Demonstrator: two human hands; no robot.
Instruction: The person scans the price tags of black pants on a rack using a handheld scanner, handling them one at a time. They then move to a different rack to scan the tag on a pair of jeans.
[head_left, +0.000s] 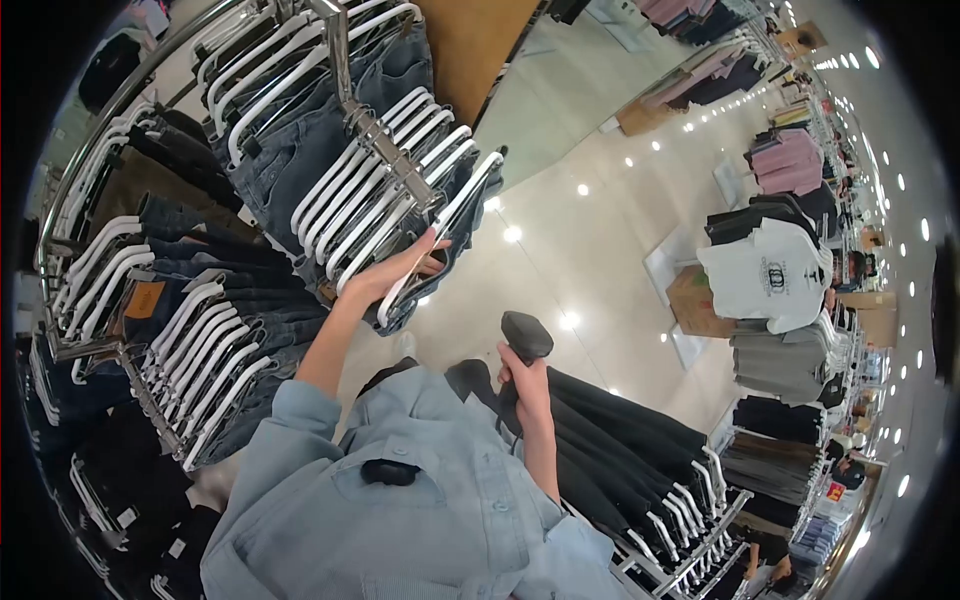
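Note:
My left hand (395, 272) is at the front end of a metal rail, its fingers around a white hanger (447, 215) that carries dark jeans (468, 232). More white hangers (350, 195) with jeans hang close together on the rail behind it. In my right hand (526, 380) is a black handheld device (527, 336), held by its handle with the wide head upward, over the floor and apart from the clothes. What the device's head faces cannot be made out.
Dark garments (600, 440) on white hangers hang at the lower right. Racks of jeans (225, 350) stand at the left. A white T-shirt (768, 273) and a cardboard box (697, 301) are at the right, beyond the shiny floor (560, 255).

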